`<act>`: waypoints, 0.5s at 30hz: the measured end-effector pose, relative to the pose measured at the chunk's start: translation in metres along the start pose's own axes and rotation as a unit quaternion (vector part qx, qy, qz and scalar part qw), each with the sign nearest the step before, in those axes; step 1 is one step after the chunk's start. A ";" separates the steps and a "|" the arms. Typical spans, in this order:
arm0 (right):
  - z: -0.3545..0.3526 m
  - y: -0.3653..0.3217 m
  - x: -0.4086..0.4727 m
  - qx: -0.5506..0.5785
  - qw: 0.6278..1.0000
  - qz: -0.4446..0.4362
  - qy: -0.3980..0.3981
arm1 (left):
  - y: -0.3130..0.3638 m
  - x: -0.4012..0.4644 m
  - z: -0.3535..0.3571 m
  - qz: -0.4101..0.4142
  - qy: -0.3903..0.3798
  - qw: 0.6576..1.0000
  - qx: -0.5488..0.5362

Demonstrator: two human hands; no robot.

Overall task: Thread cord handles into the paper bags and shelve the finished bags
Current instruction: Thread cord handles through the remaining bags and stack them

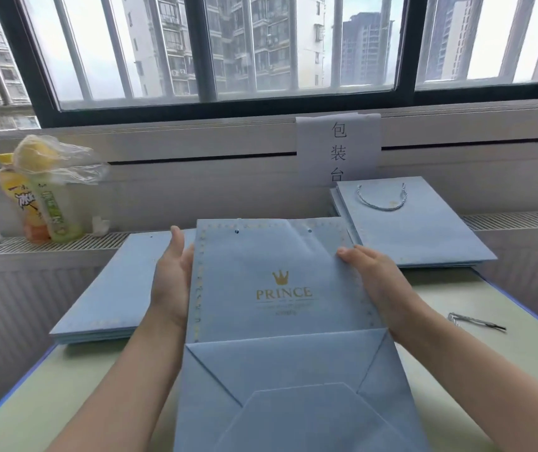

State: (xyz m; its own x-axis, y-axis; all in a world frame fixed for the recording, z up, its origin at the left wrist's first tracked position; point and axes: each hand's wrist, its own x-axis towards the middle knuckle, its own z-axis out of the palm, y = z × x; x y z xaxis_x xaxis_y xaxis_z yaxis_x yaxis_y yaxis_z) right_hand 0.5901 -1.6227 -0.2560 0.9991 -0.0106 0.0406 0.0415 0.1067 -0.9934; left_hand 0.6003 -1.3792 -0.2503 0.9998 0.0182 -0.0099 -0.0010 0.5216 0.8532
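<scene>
Both hands are holding one flat, folded paper bag [280, 288] upright-tilted over the near middle of the table [489, 370], printed face toward the camera and folded base nearest. The left hand [171, 282] is bracing the bag's left edge with palm against it and thumb up; its fingers are hidden behind the paper, so probably grasping, but I cannot tell. The right hand [378, 278] is pinching the right edge, fingers closed on the bag. The two punched holes [237, 231] near the far top rim are showing empty, so this bag is not yet threaded; holding it by the sides is likely keeping those holes clear. A loose cord [476, 322] is lying on the table to the right, near the right forearm, within reach for threading. At far right, a stack of bags [424, 236] is lying flat, the top one carrying a cord handle [381, 199], presumably finished. At left, a second flat stack [114, 288] is probably awaiting handles.
</scene>
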 end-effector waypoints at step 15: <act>-0.030 0.015 0.016 -0.666 0.745 -0.036 -0.004 | 0.003 0.000 0.009 -0.071 0.052 0.981 0.175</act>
State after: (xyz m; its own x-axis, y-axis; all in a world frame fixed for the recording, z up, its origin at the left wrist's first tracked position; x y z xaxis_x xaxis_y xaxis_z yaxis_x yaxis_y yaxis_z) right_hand 0.6068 -1.6509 -0.2731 0.9949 0.0376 0.0935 0.0569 -0.9751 -0.2141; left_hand 0.6001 -1.3850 -0.2428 0.9818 0.0623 -0.1797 0.1640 0.2012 0.9657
